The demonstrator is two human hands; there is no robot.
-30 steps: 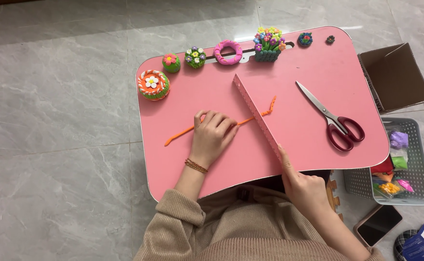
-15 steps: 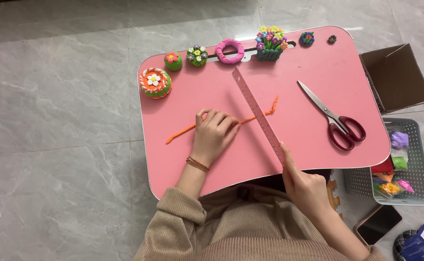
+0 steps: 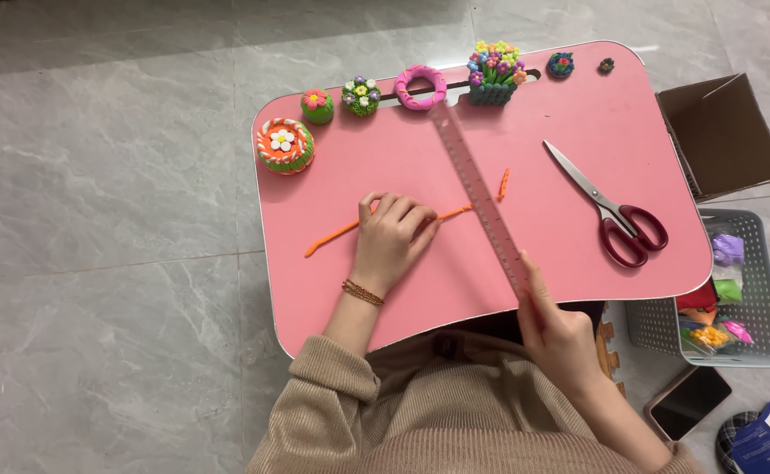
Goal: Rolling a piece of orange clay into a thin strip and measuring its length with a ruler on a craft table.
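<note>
— Two hands on the desk; what do they hold?

— I see the left hand lying fingers curled on an orange strip, pinning it flat mid-desk. The right hand grips the near end of a clear ruler, which lies flat across the strip's far end.

— And beside them?

— Scissors lie right of the ruler, apart from it. Small clay models line the far edge; a basket sits on the floor.
</note>
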